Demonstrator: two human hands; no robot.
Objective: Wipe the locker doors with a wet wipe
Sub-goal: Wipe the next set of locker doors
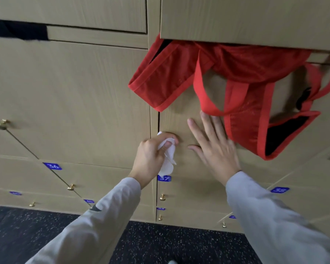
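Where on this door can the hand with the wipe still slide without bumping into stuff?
Bare door lies between the left edge gap, the red bag and the right hand. More lies below both hands, down to the 37 label. It is crowded on the right, where the bag hangs. The left hand holds the wipe.

Long light-grey sleeves (271,212) to both wrists, with a dark mark (96,208), perhaps a logo, on the left.

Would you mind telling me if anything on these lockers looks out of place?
Yes: a red mesh bag spills from under the upper locker door, hanging over the door being wiped, beside the right hand.
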